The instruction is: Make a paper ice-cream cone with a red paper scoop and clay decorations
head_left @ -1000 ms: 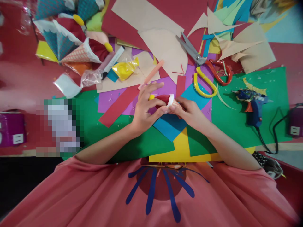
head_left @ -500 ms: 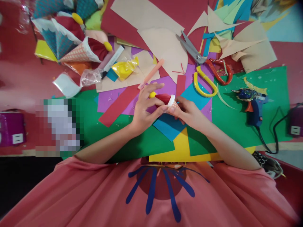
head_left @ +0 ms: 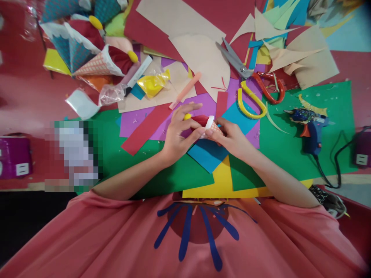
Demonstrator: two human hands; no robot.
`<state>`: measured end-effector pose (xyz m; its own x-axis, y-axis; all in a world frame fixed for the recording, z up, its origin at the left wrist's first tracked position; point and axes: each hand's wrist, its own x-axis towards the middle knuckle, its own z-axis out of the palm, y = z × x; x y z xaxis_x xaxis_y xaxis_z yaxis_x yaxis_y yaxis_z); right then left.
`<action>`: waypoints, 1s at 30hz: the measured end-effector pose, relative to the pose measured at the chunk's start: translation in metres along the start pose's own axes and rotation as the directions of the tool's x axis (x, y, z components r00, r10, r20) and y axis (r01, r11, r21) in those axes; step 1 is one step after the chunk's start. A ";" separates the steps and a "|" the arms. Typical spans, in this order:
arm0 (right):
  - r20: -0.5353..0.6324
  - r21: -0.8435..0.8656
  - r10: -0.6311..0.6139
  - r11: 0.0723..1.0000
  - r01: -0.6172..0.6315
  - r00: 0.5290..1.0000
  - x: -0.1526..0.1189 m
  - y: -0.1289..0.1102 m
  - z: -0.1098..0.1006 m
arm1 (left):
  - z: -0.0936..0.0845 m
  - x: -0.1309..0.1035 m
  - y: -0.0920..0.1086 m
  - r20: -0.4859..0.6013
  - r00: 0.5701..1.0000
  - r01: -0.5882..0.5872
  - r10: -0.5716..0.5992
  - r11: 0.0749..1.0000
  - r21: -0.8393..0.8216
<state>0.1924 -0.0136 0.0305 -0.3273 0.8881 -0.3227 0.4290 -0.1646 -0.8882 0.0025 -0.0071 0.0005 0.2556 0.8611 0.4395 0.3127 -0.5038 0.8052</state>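
Between my two hands is a small paper ice cream cone [head_left: 216, 129], lying on its side with its tip to the right. It has an orange-checked cone, a white rim, a red top and a yellow ball at the left end. My left hand [head_left: 179, 135] is closed on the red top and white rim with thumb and fingers. My right hand [head_left: 232, 139] grips the checked cone, hiding its tip. Coloured paper sheets lie under both hands, among them a blue piece [head_left: 207, 154] and a red strip [head_left: 145, 133].
Large scissors [head_left: 246, 79] lie spread beyond my right hand. A blue glue gun [head_left: 314, 135] with a cord rests on green foam sheet [head_left: 281, 162] at right. Several finished cones [head_left: 95, 65], a marker [head_left: 139, 75] and a yellow wrapped piece [head_left: 153, 84] are at upper left.
My right thumb has shifted slightly to the right along the cone, so more of the checked pattern shows. The left hand keeps its hold, and the things around stay put.
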 end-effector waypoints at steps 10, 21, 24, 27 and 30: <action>0.000 0.030 -0.009 0.999 0.009 1.000 0.001 0.000 -0.001 | -0.001 0.002 0.002 0.019 0.999 0.046 -0.048 0.995 0.092; 0.013 0.050 -0.038 0.998 0.037 0.999 0.002 0.004 -0.004 | 0.000 0.002 -0.001 0.020 0.995 0.100 -0.101 0.993 0.062; 0.033 0.093 -0.014 0.996 0.010 0.999 0.002 0.002 -0.004 | -0.001 0.002 -0.002 0.003 0.994 0.107 -0.107 0.993 0.050; 0.034 0.110 0.007 0.994 -0.011 0.999 0.001 0.000 -0.005 | -0.002 0.004 -0.001 -0.042 0.993 0.114 -0.113 0.993 0.031; 0.018 0.092 -0.013 0.996 0.011 1.000 0.001 0.000 -0.005 | -0.004 0.005 -0.001 -0.077 0.993 0.094 -0.092 0.995 0.023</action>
<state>0.1965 -0.0108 0.0316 -0.3477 0.8825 -0.3167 0.3456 -0.1934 -0.9182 0.0001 -0.0019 0.0035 0.1547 0.9066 0.3925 0.3559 -0.4218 0.8339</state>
